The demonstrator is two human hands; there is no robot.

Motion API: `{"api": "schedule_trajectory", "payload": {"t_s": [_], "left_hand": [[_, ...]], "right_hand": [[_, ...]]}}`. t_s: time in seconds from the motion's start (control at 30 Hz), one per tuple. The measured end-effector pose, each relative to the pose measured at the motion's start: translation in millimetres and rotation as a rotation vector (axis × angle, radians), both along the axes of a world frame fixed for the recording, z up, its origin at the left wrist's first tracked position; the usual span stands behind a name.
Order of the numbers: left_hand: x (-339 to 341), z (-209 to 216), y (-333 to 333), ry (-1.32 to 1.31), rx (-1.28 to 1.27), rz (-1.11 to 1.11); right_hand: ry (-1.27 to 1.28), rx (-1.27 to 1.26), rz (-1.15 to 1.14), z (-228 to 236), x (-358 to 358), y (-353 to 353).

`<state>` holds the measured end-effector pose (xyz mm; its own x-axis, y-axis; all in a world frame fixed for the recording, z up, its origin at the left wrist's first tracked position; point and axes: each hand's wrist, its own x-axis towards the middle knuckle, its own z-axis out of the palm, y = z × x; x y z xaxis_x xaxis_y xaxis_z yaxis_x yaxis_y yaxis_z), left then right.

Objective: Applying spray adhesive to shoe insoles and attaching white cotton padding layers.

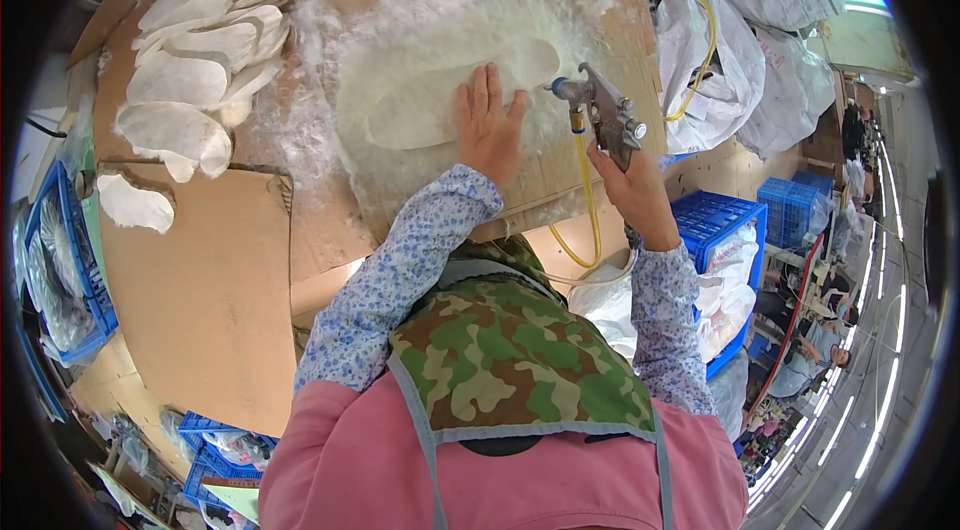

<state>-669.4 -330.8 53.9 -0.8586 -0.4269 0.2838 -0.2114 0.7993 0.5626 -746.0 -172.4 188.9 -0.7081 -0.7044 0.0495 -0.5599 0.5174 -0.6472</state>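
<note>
Laying the left hand (pixel 490 135) palm down, flat, on a pale sole-shaped piece (pixel 415 110) in the right half of the cardboard-covered table (pixel 200 270); pointing the fingers toward the far edge, nearly side by side, with the thumb set apart. Slanting the left forearm in over the near edge, in a blue-flowered sleeve (pixel 400 250). Wrapping the right hand (pixel 635 190) around the grip of a metal spray gun (pixel 607 110), by the table's near right corner; aiming the nozzle leftward. Cannot tell how the fingers sit on the trigger. Letting a thin yellow hose (pixel 590 215) loop below the near edge. Note fine white fuzz (pixel 460 5) spread toward the far edge, and smooth-faced, rounded insoles (pixel 180 80) overlapping along the left edge. Note also red marks on a white sack (pixel 795 105) past the right edge, too small to read.
</note>
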Motion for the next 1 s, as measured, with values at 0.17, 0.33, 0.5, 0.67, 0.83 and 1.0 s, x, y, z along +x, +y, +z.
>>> {"api": "schedule_trajectory", "payload": {"t_s": [0.17,0.33,0.5,0.67,0.83,1.0], "left_hand": [[5.1,-2.1,-2.8,0.006,-0.018,0.007],[7.5,-2.0,-3.4,0.015,-0.010,0.004],[13.7,0.3,-5.7,0.015,0.005,-0.009],[18.8,1.0,-7.1,0.006,-0.035,0.001],[21.3,-0.2,-7.9,0.014,-0.023,0.008],[36.0,1.6,-15.1,-0.001,0.019,-0.004]], "right_hand": [[-0.202,0.118,-0.174,5.8,-7.8,-1.9],[-0.085,0.101,-0.157,9.2,-7.3,-3.9],[-0.089,0.002,-0.121,6.2,-3.2,-4.0],[-0.048,0.027,-0.101,9.7,2.6,-4.1],[-0.157,0.137,-0.155,15.6,10.3,-4.9],[-0.144,0.139,-0.124,13.3,20.4,-7.4]]}}
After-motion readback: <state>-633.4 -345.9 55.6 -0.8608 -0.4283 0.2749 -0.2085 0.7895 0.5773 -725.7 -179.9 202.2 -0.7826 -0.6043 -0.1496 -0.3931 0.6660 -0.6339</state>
